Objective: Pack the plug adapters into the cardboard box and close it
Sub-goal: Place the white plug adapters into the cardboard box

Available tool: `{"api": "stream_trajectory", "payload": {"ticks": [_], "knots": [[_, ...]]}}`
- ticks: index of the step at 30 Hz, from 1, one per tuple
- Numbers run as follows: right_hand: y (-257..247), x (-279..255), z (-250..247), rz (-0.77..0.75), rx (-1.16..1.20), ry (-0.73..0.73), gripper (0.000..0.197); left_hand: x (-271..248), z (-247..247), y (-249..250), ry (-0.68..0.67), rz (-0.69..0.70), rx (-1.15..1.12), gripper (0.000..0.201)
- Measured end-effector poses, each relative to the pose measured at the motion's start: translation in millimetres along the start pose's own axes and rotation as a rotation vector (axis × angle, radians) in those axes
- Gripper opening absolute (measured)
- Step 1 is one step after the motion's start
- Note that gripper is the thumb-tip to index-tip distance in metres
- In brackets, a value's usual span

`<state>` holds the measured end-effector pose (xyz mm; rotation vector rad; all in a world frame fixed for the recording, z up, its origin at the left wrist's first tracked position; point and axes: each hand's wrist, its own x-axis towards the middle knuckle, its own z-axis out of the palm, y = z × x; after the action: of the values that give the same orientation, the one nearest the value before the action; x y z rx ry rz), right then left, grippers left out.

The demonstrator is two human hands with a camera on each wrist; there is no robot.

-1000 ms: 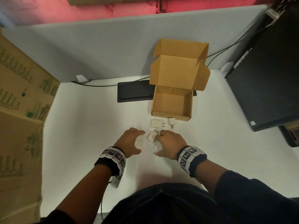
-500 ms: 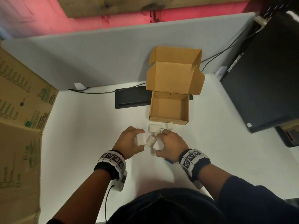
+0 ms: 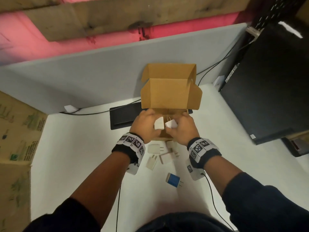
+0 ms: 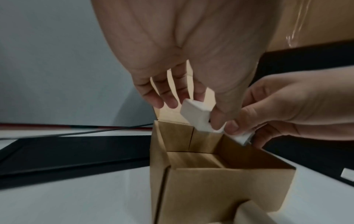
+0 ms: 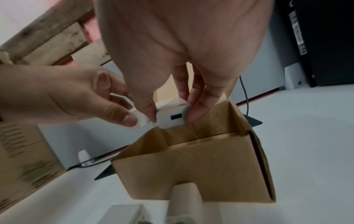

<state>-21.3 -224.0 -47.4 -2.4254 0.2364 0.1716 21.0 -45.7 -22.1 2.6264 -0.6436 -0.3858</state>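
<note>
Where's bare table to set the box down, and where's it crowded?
Free: white table left of the left hand, bounded by the printed cardboard sheet and black panel; also right of the right hand, up to the black computer case. Crowded: directly before the cardboard box, where white adapters and a blue adapter lie.

A black tray (image 3: pixel 124 117) lies flat on the white desk (image 3: pixel 70 158), just left of the hands; a grey partition (image 3: pixel 93 77) stands beyond them; printed cardboard (image 3: pixel 15 131) far left; a black computer (image 3: pixel 267 91) to their right.
</note>
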Motion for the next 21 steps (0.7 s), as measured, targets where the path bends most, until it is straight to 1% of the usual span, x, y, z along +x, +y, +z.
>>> {"api": "stream_trajectory", "payload": {"ticks": [2, 4, 6, 9, 11, 13, 15, 18, 21], "knots": [[0.1, 12.1, 2.2, 0.049, -0.033, -0.031, 0.039, 19.7, 1.1, 5.7, -0.073, -0.012, 0.154, 0.041], [0.3, 20.0, 7.5, 0.066, -0.061, -0.079, 0.029, 31.6, 4.9, 9.8, -0.160, -0.041, 0.287, 0.040], [1.4, 25.2, 13.8, 0.067, -0.085, -0.143, 0.028, 37.7, 12.2, 10.1, -0.245, -0.073, 0.394, 0.039], [3.7, 26.5, 24.3, 0.100, -0.097, -0.223, 0.033, 37.7, 21.5, 5.0, -0.292, -0.106, 0.516, 0.025], [3.7, 25.7, 29.8, 0.112, -0.108, -0.245, 0.031, 37.1, 23.3, 2.2, -0.316, -0.108, 0.531, 0.025], [2.0, 23.4, 32.0, 0.093, -0.084, -0.281, 0.021, 36.5, 20.3, 0.8, -0.364, -0.114, 0.542, 0.024], [0.5, 20.6, 31.0, 0.042, -0.046, -0.351, 0.013, 34.6, 16.2, -1.7, -0.428, -0.142, 0.528, 0.025], [2.7, 16.9, 27.7, -0.040, -0.018, -0.406, 0.019, 28.6, 13.7, -9.4, -0.535, -0.201, 0.402, 0.041], [5.8, 14.0, 21.5, -0.104, -0.034, -0.473, 0.023, 20.9, 14.8, -17.2, -0.557, -0.172, 0.322, 0.042]]}}
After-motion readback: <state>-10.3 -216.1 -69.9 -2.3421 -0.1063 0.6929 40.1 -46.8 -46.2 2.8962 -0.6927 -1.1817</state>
